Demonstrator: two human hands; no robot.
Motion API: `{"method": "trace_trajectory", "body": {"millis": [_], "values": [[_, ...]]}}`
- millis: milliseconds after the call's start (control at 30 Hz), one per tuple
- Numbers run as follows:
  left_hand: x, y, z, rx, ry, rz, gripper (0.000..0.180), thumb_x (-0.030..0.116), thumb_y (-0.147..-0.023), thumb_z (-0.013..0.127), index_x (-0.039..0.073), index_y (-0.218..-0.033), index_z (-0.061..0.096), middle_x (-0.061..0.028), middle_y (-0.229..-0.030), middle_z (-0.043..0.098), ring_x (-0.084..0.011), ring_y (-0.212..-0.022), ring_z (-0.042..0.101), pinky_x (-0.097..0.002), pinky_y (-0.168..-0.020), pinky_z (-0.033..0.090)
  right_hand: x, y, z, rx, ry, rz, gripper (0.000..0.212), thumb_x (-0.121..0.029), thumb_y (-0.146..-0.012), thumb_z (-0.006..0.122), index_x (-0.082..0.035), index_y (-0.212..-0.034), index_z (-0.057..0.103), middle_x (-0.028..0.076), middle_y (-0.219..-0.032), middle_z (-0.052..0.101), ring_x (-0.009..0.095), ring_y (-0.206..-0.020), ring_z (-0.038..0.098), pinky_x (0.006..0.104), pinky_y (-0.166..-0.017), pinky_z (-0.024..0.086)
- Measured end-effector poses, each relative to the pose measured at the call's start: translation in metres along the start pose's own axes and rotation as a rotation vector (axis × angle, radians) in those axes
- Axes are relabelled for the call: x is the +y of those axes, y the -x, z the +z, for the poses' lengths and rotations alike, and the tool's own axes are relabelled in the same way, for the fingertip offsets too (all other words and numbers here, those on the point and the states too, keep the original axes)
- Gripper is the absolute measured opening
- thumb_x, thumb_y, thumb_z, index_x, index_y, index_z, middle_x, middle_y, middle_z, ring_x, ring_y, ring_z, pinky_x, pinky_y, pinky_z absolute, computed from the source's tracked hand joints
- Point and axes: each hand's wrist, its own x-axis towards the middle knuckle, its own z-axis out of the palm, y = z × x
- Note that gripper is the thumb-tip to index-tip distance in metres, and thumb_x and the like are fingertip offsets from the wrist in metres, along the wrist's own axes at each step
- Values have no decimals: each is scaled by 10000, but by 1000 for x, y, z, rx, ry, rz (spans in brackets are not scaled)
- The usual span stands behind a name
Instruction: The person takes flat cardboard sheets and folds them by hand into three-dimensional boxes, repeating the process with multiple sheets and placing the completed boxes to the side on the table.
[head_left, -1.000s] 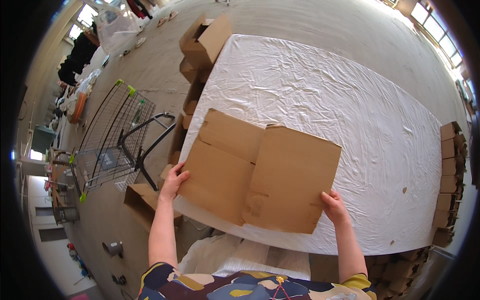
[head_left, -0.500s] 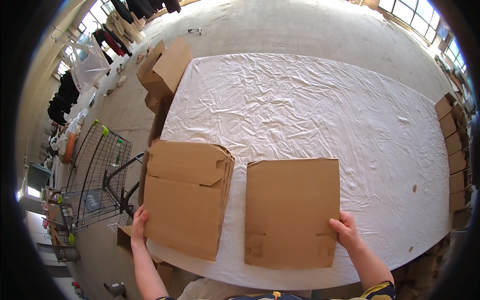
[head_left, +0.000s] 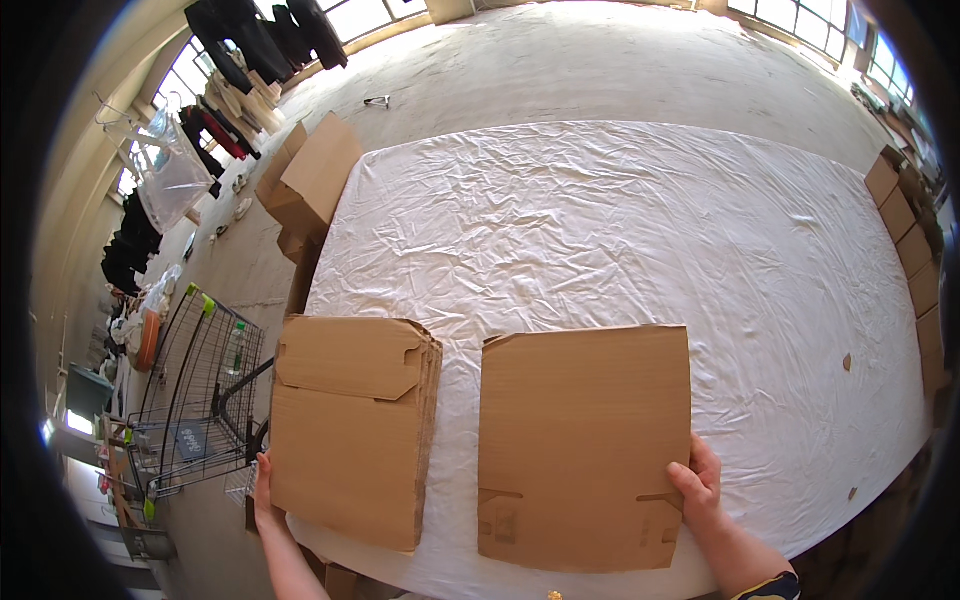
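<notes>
A flattened cardboard box point(head_left: 585, 430), brown with slots near its lower edge, lies in front of me on the right. My right hand point(head_left: 700, 485) grips its right edge, thumb on top and fingers at the side. To the left of it rests a stack of flattened cardboard boxes point(head_left: 345, 450), the top one showing a folded flap with cut corners. Along the left side of this stack my left hand point(head_left: 265, 492) stands with its fingers stretched out against the edge. Part of that hand is hidden by the stack.
A white wrinkled cloth point(head_left: 580, 220) covers the table. An open cardboard box point(head_left: 312, 185) stands at its far left corner. Beyond the left edge is a wire shopping cart point(head_left: 200, 400). Several brown boxes point(head_left: 910, 250) line the right side. Dark clothes point(head_left: 255, 45) hang at the far left.
Both piles sit slightly lower and farther left in view as the view shifts. My left hand's fingers have straightened along the stack's side. The right hand keeps its grip.
</notes>
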Motion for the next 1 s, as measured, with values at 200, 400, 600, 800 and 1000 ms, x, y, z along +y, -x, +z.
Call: {"method": "trace_trajectory", "body": {"millis": [200, 400, 600, 800, 1000], "values": [[-15, 3, -2, 129, 51, 114, 786, 664, -974, 457, 0, -1392, 499, -83, -1270, 613, -182, -1140, 591, -335, -958, 484, -4, 5, 1, 17, -14, 10, 471, -151, -939, 605, 64, -1347, 506, 72, -1196, 617, 144, -1125, 557, 293, -989, 426], [-40, 7, -2, 324, -7, 303, 711, 611, -1037, 345, -15, -1320, 530, -110, -1226, 621, -195, -1111, 601, -339, -972, 474, 2, 10, -1, 23, 21, -15, 455, -160, -934, 604, 61, -1323, 522, 76, -1184, 623, 141, -1101, 563, 289, -966, 433], [-29, 7, 26, 400, -76, 415, 700, 589, -1054, 311, -36, -1255, 553, -122, -1173, 636, -190, -1071, 606, -340, -956, 476, 0, 12, -1, -14, 41, -30, 444, -153, -933, 594, 63, -1316, 530, 82, -1184, 632, 137, -1090, 573, 284, -953, 447], [-28, 4, 15, 338, -159, 494, 674, 551, -1070, 311, -50, -1245, 561, -117, -1136, 648, -185, -1038, 608, -327, -940, 473, 3, 9, 0, -38, 36, -67, 485, -164, -947, 596, 64, -1365, 505, 83, -1216, 638, 147, -1109, 579, 289, -971, 450], [-25, 5, 18, 276, -208, 554, 603, 516, -1073, 362, -24, -1219, 587, -92, -1111, 644, -172, -1016, 605, -312, -918, 473, 7, -3, -5, -106, 31, -63, 446, -148, -953, 578, 57, -1345, 522, 87, -1202, 642, 141, -1090, 593, 284, -943, 475]]}}
